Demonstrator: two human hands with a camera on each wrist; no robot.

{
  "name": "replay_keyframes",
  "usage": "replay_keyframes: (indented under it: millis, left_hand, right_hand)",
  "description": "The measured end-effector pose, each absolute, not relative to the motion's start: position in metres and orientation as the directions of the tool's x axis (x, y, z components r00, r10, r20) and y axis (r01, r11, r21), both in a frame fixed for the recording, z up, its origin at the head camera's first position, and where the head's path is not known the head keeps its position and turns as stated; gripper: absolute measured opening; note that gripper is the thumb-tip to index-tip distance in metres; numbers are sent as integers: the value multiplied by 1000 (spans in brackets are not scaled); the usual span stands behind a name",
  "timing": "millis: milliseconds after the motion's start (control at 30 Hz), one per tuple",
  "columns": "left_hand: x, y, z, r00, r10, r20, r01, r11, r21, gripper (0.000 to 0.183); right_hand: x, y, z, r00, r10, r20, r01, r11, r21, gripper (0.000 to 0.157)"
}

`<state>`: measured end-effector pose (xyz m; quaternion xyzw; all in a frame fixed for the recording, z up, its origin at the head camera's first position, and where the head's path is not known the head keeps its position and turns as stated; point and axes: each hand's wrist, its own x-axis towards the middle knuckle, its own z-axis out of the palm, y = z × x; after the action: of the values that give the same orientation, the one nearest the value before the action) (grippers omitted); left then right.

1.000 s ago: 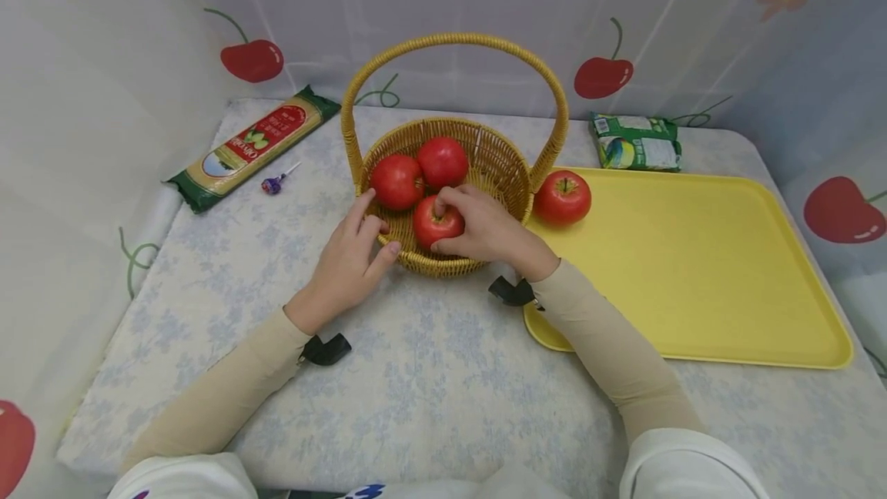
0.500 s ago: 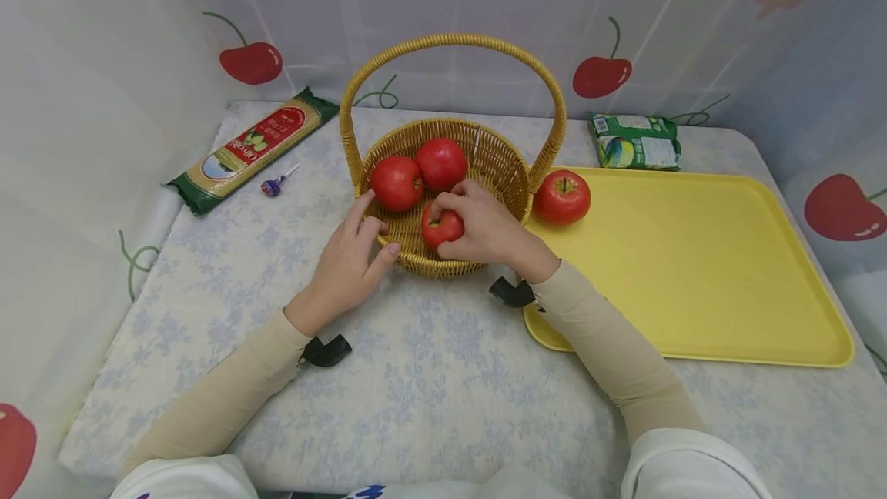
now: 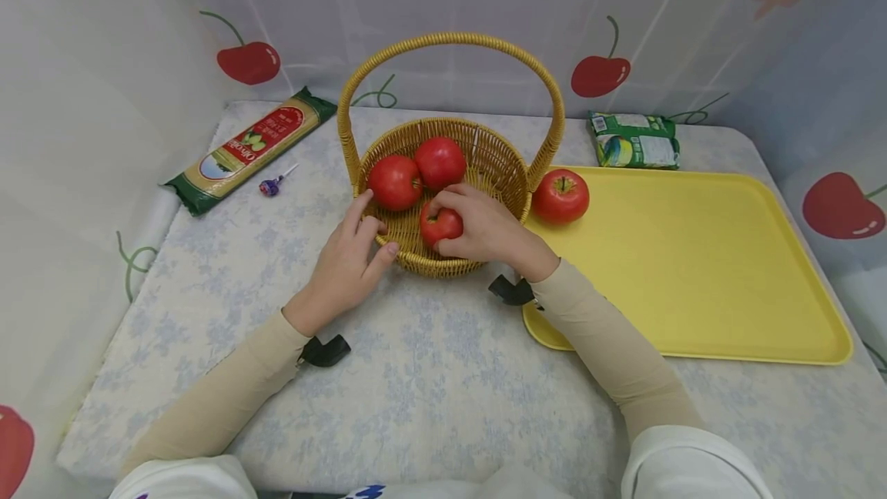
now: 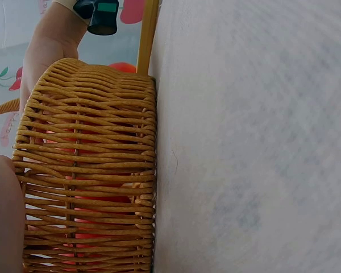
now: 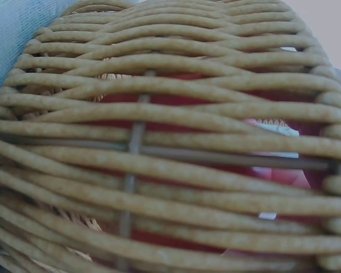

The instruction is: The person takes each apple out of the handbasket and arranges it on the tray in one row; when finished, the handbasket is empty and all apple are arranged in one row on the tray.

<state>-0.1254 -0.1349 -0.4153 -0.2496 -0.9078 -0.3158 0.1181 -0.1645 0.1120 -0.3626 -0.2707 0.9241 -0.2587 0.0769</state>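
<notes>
My right hand reaches into the wicker basket and grips a red apple near the front rim, fingers on its top and thumb on its near side. My left hand holds the basket's front left rim, with fingers bent over the edge and the thumb at the rim. Two more red apples, one at left and one behind, lie inside. Through the weave in the right wrist view, red apple skin shows behind the strands.
A yellow tray lies right of the basket, with a red apple on its back left corner. Behind it is a green packet. A long noodle packet and a lollipop lie at left. The basket's tall handle arches overhead.
The apple in my right hand has shifted slightly to the right and tilted within the basket. My left hand has stayed on the rim, and the other apples have not moved.
</notes>
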Motion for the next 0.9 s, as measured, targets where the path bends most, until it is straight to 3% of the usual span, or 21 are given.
replay_keyframes:
  millis: [900]
  left_hand:
    - [-126,-137,-415,-851,387,356,525,669,527,78]
  right_hand:
    - [-166,114,-364,-821,-570,-2,-474,685,-553,39]
